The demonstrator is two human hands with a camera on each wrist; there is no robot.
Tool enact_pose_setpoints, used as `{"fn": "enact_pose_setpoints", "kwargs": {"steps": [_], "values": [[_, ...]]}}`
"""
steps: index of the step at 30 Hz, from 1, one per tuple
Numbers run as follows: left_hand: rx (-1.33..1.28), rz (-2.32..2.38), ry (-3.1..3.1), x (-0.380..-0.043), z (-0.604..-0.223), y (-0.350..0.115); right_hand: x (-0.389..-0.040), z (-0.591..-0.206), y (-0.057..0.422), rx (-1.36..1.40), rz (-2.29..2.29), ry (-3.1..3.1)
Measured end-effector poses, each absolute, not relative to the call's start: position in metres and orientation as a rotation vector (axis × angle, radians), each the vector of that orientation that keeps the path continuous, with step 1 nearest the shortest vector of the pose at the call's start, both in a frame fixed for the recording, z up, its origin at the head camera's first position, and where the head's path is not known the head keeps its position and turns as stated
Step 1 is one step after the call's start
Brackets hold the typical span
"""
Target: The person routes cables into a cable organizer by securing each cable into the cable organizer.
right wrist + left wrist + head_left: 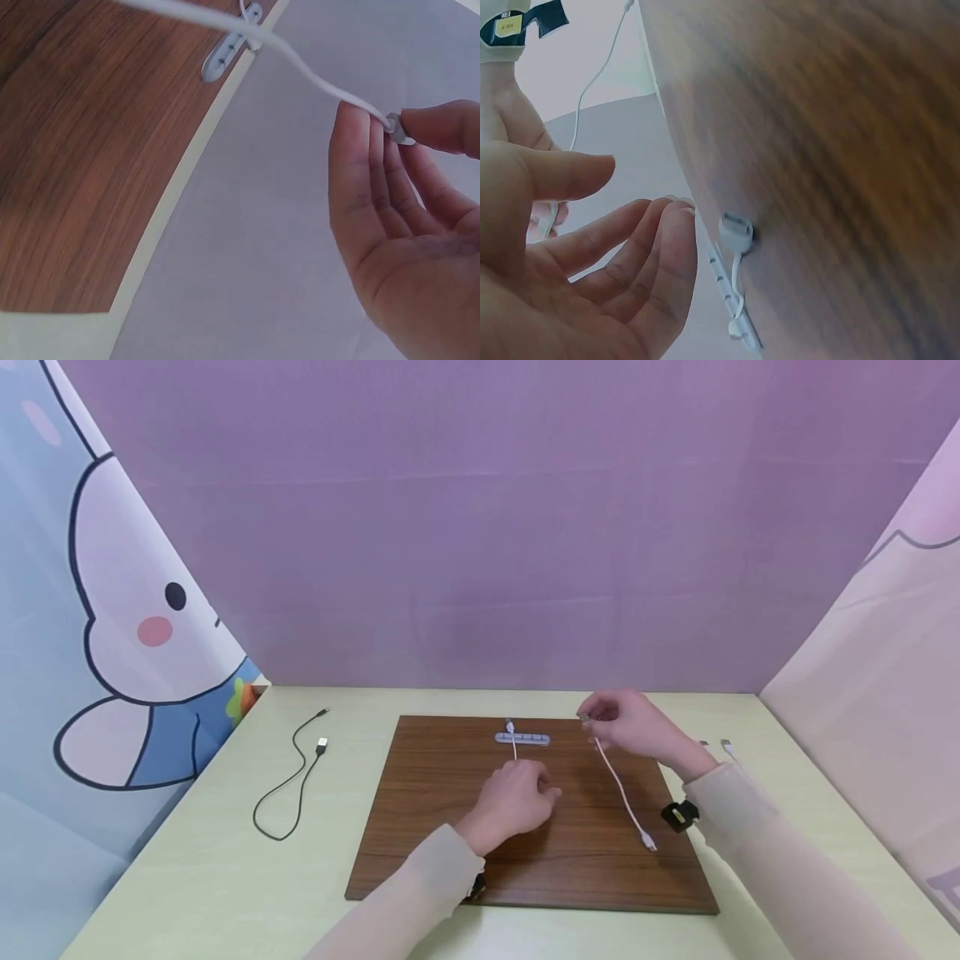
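My right hand (626, 722) pinches one end of a short white USB cable (620, 785) between thumb and fingertips, above the back right of the brown wooden board (450, 843). From there the cable hangs down, its other plug (648, 841) low over the board's right part. In the right wrist view the pinched grey-white connector (399, 129) shows at the thumb tip. My left hand (513, 802) hovers over the middle of the board, thumb apart from loosely bent fingers, holding nothing. Just beyond it, another white cable (514, 747) runs across a pale blue cable clip strip (534, 739).
On the pale yellow table (195, 877) a black USB cable (300, 777) lies looped left of the board. Another white plug (727, 746) rests right of the board, partly behind my right sleeve. A purple curtain (480, 568) stands along the table's back edge.
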State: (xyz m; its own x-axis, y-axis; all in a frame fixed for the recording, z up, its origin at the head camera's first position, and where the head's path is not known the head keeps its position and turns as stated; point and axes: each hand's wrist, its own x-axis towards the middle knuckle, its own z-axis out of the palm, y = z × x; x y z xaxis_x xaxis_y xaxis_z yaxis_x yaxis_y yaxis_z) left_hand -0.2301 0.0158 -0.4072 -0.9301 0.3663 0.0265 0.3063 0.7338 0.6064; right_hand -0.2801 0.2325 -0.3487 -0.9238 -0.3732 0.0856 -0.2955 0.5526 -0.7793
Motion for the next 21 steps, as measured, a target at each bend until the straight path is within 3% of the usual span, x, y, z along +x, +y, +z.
{"fn": "enact_pose_setpoints", "kwargs": {"steps": [21], "values": [[0.601, 1.376, 2.673, -0.231, -0.416, 0.033, -0.280, -0.350, 0.209, -0.655, -1.662, 2.583]]}}
